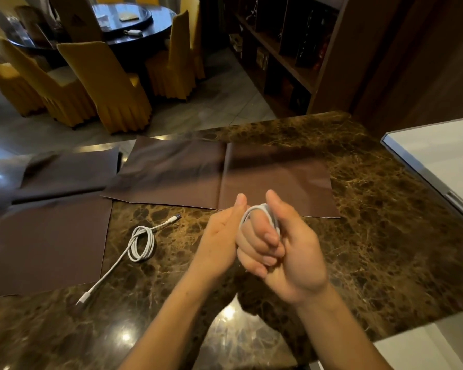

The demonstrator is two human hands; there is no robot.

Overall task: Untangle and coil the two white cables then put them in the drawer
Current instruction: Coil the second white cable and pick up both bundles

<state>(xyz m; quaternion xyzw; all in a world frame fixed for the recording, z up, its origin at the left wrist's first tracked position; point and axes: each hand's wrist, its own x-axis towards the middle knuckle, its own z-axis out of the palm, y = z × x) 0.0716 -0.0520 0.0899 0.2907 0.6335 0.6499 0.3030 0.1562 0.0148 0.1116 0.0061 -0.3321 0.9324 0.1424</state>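
Gripping one coiled white cable (262,212) between them, the left hand (222,236) and the right hand (294,252) meet above the marble counter (372,209). Both hands have the fingers curled around the coil and the thumbs pointing up. The second white cable (141,244) lies on the counter at the left, only loosely looped, both plugs free, just beside a brown mat (46,247). Another brown mat (177,177) lies behind the hands.

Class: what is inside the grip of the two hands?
A white cable coil: its top loops show between the left hand and the right hand. Fingers cover its lower part and its ends.
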